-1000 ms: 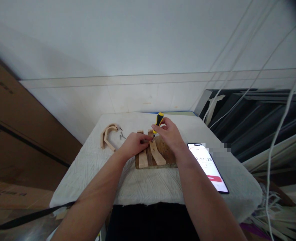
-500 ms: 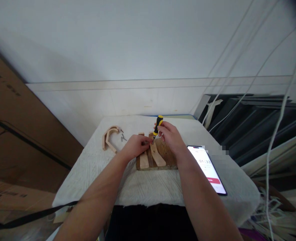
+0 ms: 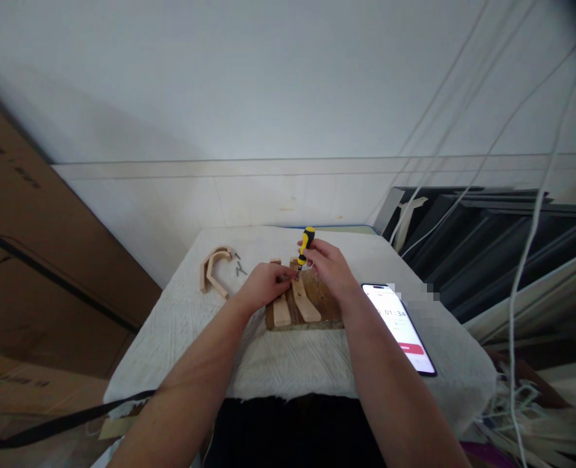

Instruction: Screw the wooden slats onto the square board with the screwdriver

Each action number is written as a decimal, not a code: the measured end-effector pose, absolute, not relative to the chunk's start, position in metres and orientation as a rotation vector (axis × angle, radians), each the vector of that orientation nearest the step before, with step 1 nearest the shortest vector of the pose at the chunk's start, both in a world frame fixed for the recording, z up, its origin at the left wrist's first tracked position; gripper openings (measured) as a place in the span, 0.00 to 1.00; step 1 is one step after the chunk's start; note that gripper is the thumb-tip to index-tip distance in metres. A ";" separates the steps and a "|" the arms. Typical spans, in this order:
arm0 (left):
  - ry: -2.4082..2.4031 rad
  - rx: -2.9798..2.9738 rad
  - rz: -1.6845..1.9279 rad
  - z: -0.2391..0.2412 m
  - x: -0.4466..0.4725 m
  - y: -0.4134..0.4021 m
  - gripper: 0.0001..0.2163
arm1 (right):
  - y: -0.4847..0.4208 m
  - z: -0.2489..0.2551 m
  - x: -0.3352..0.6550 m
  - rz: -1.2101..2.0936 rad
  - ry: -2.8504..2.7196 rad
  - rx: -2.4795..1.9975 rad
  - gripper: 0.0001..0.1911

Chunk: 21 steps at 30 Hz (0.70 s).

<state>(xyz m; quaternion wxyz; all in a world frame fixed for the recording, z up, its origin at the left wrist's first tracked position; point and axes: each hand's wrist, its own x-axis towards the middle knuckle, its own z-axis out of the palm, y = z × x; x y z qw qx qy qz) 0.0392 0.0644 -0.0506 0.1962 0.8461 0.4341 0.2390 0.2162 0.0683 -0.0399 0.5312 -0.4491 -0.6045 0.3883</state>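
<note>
My right hand [image 3: 331,270] is closed round a yellow and black screwdriver [image 3: 306,246], held nearly upright with its tip down on a pale wooden slat [image 3: 304,303]. The slat lies on a dark wooden board [image 3: 324,300] beside a second slat [image 3: 281,312]. My left hand [image 3: 263,285] rests on the slats with its fingertips pinched right by the screwdriver tip; what they pinch is too small to name.
The board sits on a small table under a white cloth [image 3: 288,361]. A curved wooden piece [image 3: 212,266] and a few loose screws [image 3: 240,267] lie at the back left. A phone [image 3: 399,325] showing a timer lies at the right. White cables [image 3: 526,260] hang on the right; cardboard [image 3: 29,247] leans at the left.
The view has shifted a little. The screwdriver has tilted slightly more upright in my right hand. The phone's timer has advanced. Both hands stay at the slats.
</note>
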 end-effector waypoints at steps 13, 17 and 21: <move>1.206 2.360 0.667 -0.047 0.040 0.063 0.15 | 0.073 -0.043 0.219 0.812 -1.521 -1.084 0.13; 1.184 2.372 0.692 -0.050 0.039 0.065 0.14 | 0.072 -0.043 0.220 0.793 -1.539 -1.100 0.13; 1.188 2.404 0.689 -0.051 0.039 0.066 0.13 | 0.072 -0.043 0.220 0.797 -1.511 -1.182 0.17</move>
